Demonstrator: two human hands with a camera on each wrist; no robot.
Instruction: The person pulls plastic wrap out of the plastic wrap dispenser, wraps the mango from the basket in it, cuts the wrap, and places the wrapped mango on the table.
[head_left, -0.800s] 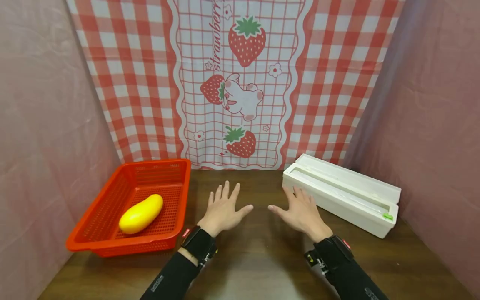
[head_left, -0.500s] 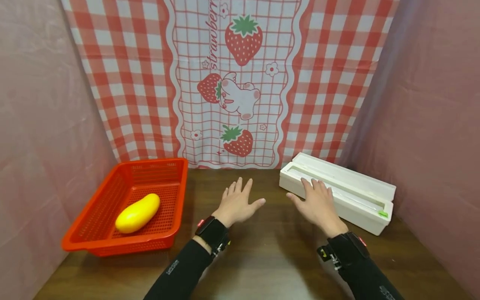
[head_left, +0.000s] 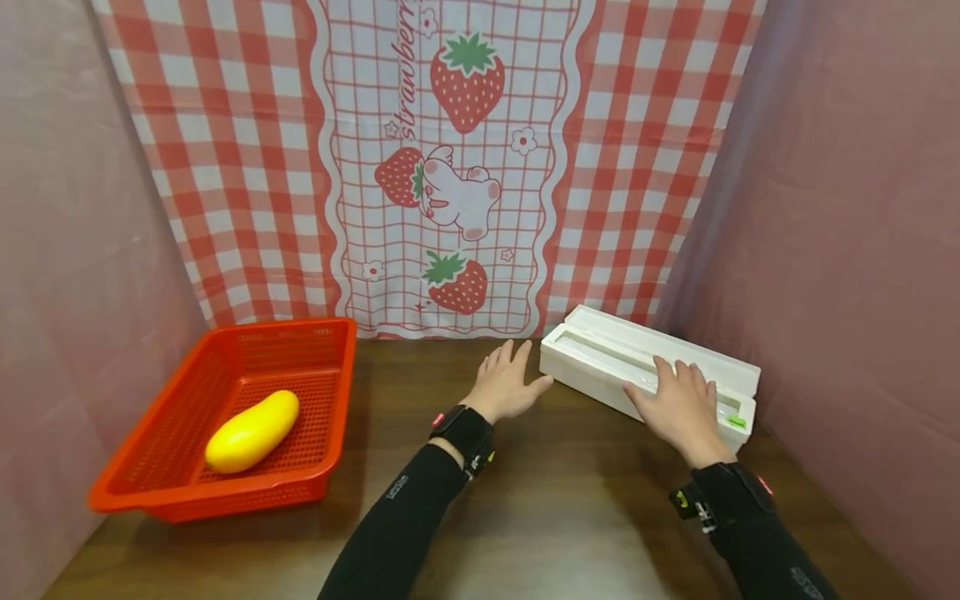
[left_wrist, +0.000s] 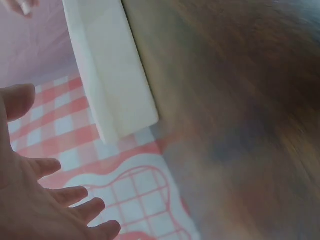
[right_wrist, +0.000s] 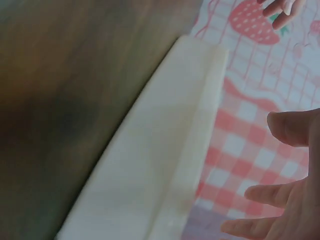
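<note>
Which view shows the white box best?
Head view: it shows the white box from above, both ends and the green piece included, though the right hand covers part. Left wrist view: a plain side, cut off at the top. Right wrist view: a plain side, cut off at the bottom.

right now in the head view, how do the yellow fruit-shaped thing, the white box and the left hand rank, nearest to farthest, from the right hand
1. White box: partly behind the right hand; contact is unclear.
2. Left hand: off to the left, near the box's left end.
3. Yellow fruit-shaped thing: far left, in the red basket.
</note>
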